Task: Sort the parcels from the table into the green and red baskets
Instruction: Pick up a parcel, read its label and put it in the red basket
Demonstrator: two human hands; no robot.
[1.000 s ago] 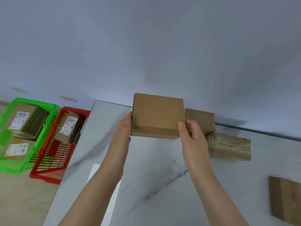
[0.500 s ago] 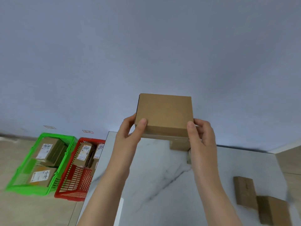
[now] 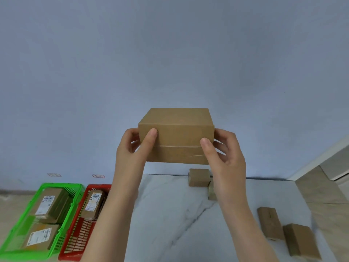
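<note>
A plain brown cardboard parcel [image 3: 176, 136] with a clear tape strip is held up in the air above the marble table [image 3: 170, 214]. My left hand [image 3: 132, 150] grips its left end with the thumb on the near face. My right hand [image 3: 224, 154] grips its right end the same way. The green basket [image 3: 62, 188] stands on the floor at the lower left and holds labelled parcels. Beside it, against the table's left edge, the red basket [image 3: 75, 241] holds a labelled parcel, partly hidden by my left forearm.
A small brown parcel [image 3: 199, 177] sits at the table's far edge, with another parcel [image 3: 211, 191] mostly hidden behind my right wrist. Two more parcels, one [image 3: 270, 225] and another [image 3: 301, 242], lie at the table's right. The blue wall is behind.
The parcel has been lifted higher and tilted so its taped face turns toward me. The view has pulled back and up, showing both baskets and more of the table.
</note>
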